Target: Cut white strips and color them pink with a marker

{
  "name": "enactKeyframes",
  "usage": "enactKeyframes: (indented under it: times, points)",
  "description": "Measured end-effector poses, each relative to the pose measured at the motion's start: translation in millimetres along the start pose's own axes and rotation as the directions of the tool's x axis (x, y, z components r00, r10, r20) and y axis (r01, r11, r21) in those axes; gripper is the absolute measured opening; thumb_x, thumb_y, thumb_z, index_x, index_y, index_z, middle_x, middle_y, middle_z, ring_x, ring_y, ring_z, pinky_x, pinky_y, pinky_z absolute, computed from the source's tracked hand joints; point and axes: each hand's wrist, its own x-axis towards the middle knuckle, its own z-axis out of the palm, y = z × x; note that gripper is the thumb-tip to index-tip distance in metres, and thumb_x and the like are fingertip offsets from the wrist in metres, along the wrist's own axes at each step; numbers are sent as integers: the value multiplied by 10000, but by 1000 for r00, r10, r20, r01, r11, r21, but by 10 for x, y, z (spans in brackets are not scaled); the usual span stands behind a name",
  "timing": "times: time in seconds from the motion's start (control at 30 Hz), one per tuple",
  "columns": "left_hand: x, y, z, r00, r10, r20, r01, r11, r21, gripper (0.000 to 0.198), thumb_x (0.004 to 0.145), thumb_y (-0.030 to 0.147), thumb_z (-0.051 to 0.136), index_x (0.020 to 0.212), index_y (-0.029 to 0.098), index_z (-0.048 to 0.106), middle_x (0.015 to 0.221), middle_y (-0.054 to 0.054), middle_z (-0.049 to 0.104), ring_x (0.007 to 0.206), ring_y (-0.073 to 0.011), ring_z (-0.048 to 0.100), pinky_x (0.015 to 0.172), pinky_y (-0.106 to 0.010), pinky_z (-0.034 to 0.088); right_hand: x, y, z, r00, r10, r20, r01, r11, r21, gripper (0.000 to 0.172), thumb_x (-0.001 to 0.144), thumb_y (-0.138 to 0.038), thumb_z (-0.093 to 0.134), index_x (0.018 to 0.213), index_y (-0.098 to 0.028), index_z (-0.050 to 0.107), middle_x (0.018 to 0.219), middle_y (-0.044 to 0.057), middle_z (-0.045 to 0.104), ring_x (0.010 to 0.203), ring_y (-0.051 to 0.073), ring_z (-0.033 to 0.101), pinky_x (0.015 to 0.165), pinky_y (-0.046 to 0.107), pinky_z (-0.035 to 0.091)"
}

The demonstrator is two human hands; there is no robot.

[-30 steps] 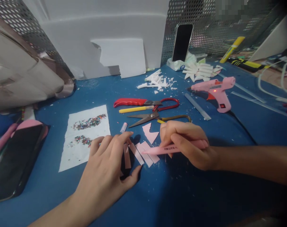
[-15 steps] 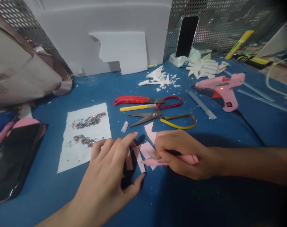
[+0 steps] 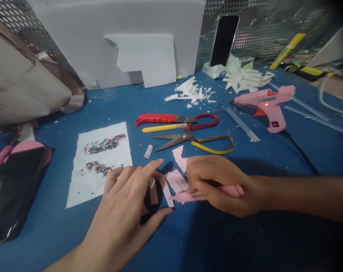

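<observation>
My right hand (image 3: 219,185) is closed around a pink marker (image 3: 185,196). Its tip touches or hovers just over a narrow pink paper strip (image 3: 166,190) on the blue table. My left hand (image 3: 126,200) spreads over the table with thumb and fingers apart. Its thumb tip is at the strip's near end, and its other fingertips are by the far end. Further pink paper pieces (image 3: 175,180) lie between the hands, one of them (image 3: 153,190) under the arch of my left hand. A torn pink scrap (image 3: 179,156) sits just beyond my right hand.
Scissors (image 3: 185,136) and a red-handled cutter (image 3: 157,119) lie beyond the hands, with a yellow stick (image 3: 164,128) between them. A pink glue gun (image 3: 269,105), its light on, stands right. Glitter covers white paper (image 3: 77,185) at left. White scraps (image 3: 189,90) and a phone (image 3: 224,41) are behind.
The pink marker and my right hand have shifted slightly to the right. My left thumb has come up against the strip's near end. The view has moved a little.
</observation>
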Motion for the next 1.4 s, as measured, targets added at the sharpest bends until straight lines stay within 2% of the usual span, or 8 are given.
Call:
enactKeyframes:
  times: [0.13,0.3,0.47,0.57,0.67,0.8,1.1,1.4]
  points:
    - [12,-3,8,1000,2,9,-2,1000,2,671,851,407,625,1398,246,270,1127,-20,598,967,-227,495,895,-419,274,-1,8,1,997,-42,58,41,999,23,166,862,-119,399,719,-153,476,633,3,522,598,103,438,604,257,358]
    - [22,1,7,1000,-9,1,9,1000,1,655,851,416,623,1389,270,279,1108,-16,609,955,-236,508,887,-420,273,19,5,-7,1000,24,8,-24,1000,-12,180,879,-130,398,711,-163,454,656,10,532,606,106,444,592,253,356]
    - [11,4,15,1000,-14,5,14,1000,-10,651,852,419,617,1388,271,279,1108,-16,604,963,-238,505,888,-417,270,15,-2,-15,999,-33,33,33,999,-5,178,869,-114,391,718,-165,470,642,3,533,603,107,446,605,257,361]
    - [13,31,16,1000,-11,9,11,1000,-3,634,855,365,603,1389,254,279,1075,-18,597,943,-224,502,894,-418,276,5,-12,-28,1000,6,15,-6,1000,21,214,884,-118,384,698,-159,482,629,0,521,587,100,448,577,245,362]
    - [20,69,-2,1000,-7,15,8,1000,-22,599,855,291,569,1380,238,286,1045,-28,588,923,-217,496,894,-425,278,-13,-3,-40,993,78,-94,-65,989,130,269,917,-132,364,687,-148,504,619,-2,505,567,91,460,547,235,365]
    - [22,101,-38,999,-17,36,19,997,-76,599,849,241,542,1380,237,265,1062,-42,575,918,-217,480,858,-411,294,-43,49,-33,956,128,-266,-56,964,262,268,956,-171,380,747,-136,544,665,4,521,594,101,493,576,263,395]
    - [21,88,-47,998,0,65,5,997,-83,619,870,198,509,1416,256,223,1098,-43,558,910,-201,477,866,-405,290,-28,51,-22,952,105,-286,-32,968,248,281,967,-172,391,742,-116,551,686,15,535,596,96,496,573,268,399]
    - [9,30,-23,1000,26,13,-26,1000,6,646,855,272,581,1419,237,269,1110,-28,523,999,-197,432,888,-368,291,-35,47,-45,958,85,-275,-25,976,216,299,971,-185,386,731,-110,548,678,20,534,577,89,495,563,260,398]
